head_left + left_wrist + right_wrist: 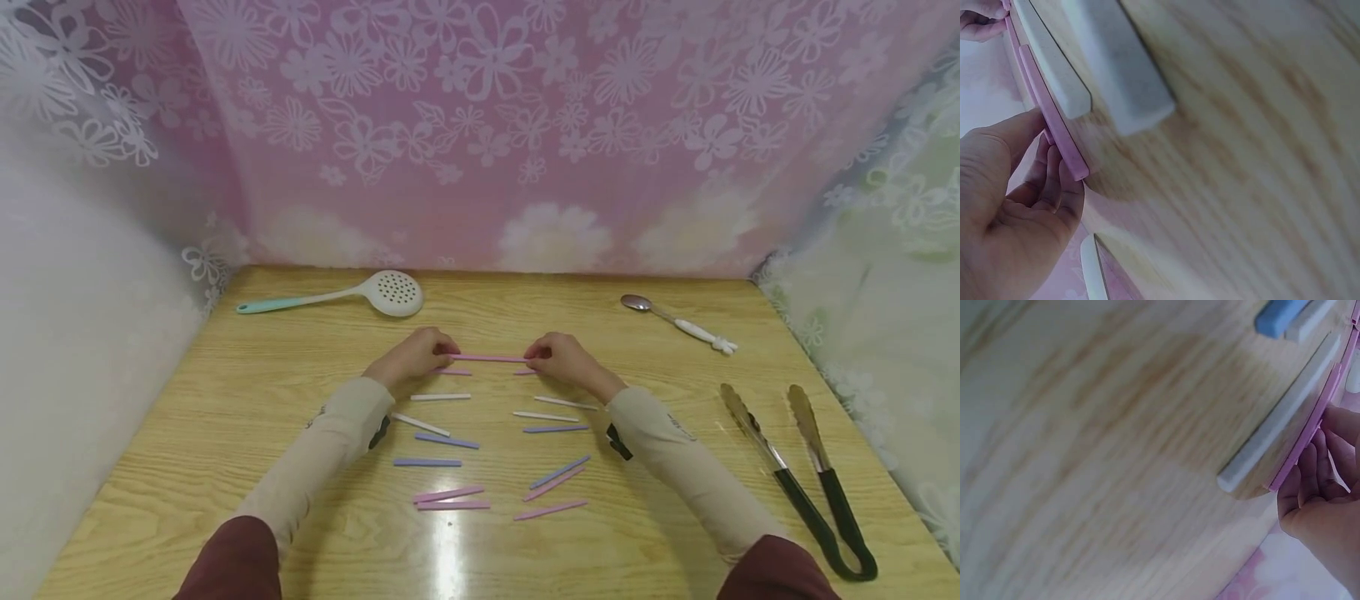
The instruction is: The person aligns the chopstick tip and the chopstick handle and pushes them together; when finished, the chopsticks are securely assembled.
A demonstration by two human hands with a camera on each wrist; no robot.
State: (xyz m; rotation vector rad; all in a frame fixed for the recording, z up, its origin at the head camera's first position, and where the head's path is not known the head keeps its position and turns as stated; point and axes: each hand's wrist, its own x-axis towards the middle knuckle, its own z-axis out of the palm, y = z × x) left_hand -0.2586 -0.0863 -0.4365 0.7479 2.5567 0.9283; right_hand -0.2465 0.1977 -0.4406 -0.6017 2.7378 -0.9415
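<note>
Skimmer point(378, 292) back left; spoon point(686, 327) back right; tongs point(801, 500) right; floral cloth point(487, 133) behind.

Held pink stick point(489, 359): ends hidden. White stick point(1124, 72) blurred.

Pink sticks point(487, 359), white sticks point(440, 397) and blue sticks point(427, 462) on a yellowish, wood-grained surface point(225, 417); pink cloth point(465, 183) with white flowers across the top; black-handled tongs point(802, 504) lower right.

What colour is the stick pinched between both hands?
The stick is pink, seen best in the head view.
</note>
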